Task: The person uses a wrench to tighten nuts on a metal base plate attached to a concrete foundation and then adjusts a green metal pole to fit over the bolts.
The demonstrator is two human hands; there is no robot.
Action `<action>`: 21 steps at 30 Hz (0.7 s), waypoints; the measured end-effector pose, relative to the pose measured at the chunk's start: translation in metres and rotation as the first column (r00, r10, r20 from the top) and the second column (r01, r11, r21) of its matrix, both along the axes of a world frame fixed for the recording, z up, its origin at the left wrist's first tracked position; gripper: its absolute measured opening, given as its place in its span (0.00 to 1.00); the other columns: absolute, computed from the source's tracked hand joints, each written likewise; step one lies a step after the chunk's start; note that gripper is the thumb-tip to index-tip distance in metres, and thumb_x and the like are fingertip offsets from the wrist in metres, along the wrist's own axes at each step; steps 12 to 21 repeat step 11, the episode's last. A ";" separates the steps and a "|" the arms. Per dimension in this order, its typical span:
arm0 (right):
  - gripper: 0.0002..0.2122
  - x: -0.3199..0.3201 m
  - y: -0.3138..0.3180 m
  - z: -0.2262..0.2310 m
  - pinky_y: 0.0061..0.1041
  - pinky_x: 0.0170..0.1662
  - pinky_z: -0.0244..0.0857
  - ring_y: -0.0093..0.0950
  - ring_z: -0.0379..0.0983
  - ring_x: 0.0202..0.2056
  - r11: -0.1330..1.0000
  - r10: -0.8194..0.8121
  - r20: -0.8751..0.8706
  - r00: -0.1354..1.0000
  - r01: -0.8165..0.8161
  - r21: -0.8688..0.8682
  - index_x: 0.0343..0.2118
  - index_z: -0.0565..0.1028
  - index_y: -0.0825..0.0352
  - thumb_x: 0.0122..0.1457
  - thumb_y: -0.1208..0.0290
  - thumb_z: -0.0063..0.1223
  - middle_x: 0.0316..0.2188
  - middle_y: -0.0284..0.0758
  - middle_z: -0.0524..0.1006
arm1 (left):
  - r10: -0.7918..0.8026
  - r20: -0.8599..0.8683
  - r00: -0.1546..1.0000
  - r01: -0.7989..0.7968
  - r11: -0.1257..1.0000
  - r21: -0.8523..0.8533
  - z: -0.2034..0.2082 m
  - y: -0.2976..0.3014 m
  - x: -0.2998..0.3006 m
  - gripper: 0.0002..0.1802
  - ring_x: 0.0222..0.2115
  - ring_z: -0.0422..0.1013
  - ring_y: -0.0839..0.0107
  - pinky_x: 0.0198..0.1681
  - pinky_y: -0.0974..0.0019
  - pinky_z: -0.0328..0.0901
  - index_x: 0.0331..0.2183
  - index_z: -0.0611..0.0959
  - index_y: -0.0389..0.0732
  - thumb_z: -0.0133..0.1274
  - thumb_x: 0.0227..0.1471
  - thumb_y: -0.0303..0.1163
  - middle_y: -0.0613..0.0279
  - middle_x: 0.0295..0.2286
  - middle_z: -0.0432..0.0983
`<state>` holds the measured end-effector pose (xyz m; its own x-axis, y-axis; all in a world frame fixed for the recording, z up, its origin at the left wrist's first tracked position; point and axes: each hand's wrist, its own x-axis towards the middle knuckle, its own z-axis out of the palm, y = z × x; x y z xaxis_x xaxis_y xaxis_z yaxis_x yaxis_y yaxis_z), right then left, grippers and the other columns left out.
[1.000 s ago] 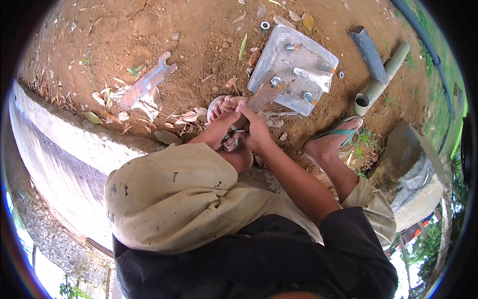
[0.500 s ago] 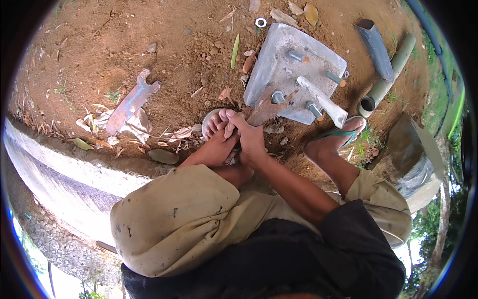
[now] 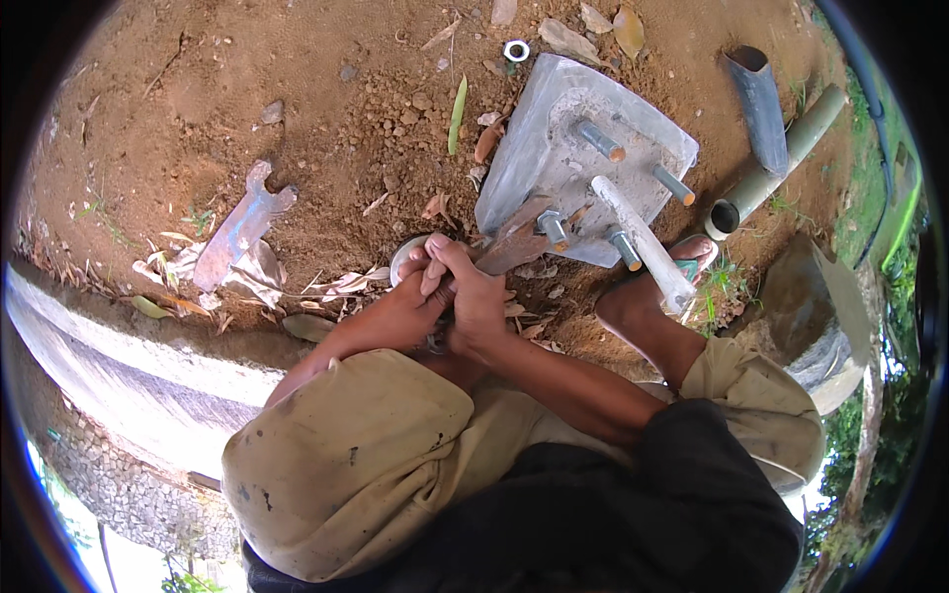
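Observation:
A flat, rusty open-ended spanner (image 3: 511,247) reaches from my hands to a nut on the near-left bolt (image 3: 554,229) of a grey concrete block (image 3: 514,148). My right hand (image 3: 474,296) is closed round its handle. Pressed against it, my left hand (image 3: 417,294) is closed at the handle's end; the fingers of both overlap and hide that end. Three more threaded bolts stick up from the block, one of them the far bolt (image 3: 600,140). A pale bar (image 3: 643,242) rises from the block's middle and leans toward my foot.
A second flat spanner (image 3: 237,237) lies on dry leaves at the left. One loose nut (image 3: 516,50) rests on the soil beyond the block. To the right lie a dark cut pipe (image 3: 759,114) and a greenish pipe (image 3: 781,163). My sandalled right foot (image 3: 643,301) is close to the block.
The view has shifted a little, so the block and bolts sit lower in the picture. My left forearm shows more. Both hands still grip the spanner, and its jaw stays at the same bolt.

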<state>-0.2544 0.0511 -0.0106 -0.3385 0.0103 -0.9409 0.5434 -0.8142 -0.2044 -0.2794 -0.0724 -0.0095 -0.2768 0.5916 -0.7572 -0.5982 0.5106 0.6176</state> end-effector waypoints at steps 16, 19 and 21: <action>0.22 0.027 -0.001 -0.025 0.39 0.50 0.74 0.35 0.78 0.37 0.995 0.053 -0.271 0.961 -0.073 -0.064 0.21 0.71 0.64 0.65 0.53 0.59 0.23 0.43 0.77 | 0.054 -0.266 0.962 -0.095 0.985 -0.143 -0.009 -0.007 0.034 0.33 0.58 0.66 0.60 0.61 0.64 0.62 0.69 0.61 0.49 0.47 0.70 0.48 0.53 0.61 0.63; 0.22 0.027 -0.001 -0.025 0.39 0.50 0.74 0.35 0.78 0.37 0.995 0.053 -0.271 0.961 -0.073 -0.064 0.21 0.71 0.64 0.65 0.53 0.59 0.23 0.43 0.77 | 0.054 -0.266 0.962 -0.095 0.985 -0.143 -0.009 -0.007 0.034 0.33 0.58 0.66 0.60 0.61 0.64 0.62 0.69 0.61 0.49 0.47 0.70 0.48 0.53 0.61 0.63; 0.22 0.027 -0.001 -0.025 0.39 0.50 0.74 0.35 0.78 0.37 0.995 0.053 -0.271 0.961 -0.073 -0.064 0.21 0.71 0.64 0.65 0.53 0.59 0.23 0.43 0.77 | 0.054 -0.266 0.962 -0.095 0.985 -0.143 -0.009 -0.007 0.034 0.33 0.58 0.66 0.60 0.61 0.64 0.62 0.69 0.61 0.49 0.47 0.70 0.48 0.53 0.61 0.63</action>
